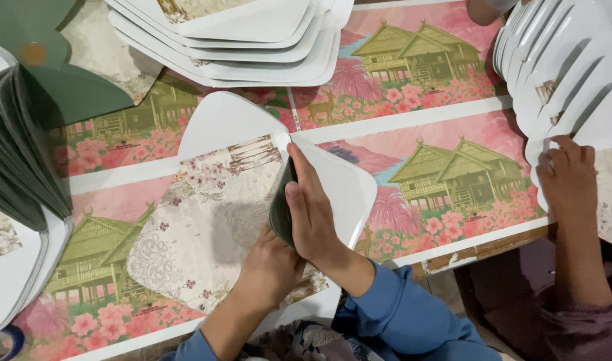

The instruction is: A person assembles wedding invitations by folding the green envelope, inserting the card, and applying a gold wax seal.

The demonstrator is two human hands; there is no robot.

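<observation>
A flat envelope blank (205,227) with a pale floral printed middle and white rounded flaps lies on the table before me. My right hand (312,214) rests edge-on across its right side, fingers together, curled over a dark green piece (279,210) that stands up from the blank. My left hand (269,267) sits just below and partly under the right one, on the blank's lower right corner; its fingers are hidden. Both my sleeves are blue.
A pink, green and floral printed sheet (419,100) covers the table. White blanks are stacked at the top (252,40) and at the right (566,73). Green envelopes (25,134) are stacked at the left. Another person's hand (570,180) rests on the right stack.
</observation>
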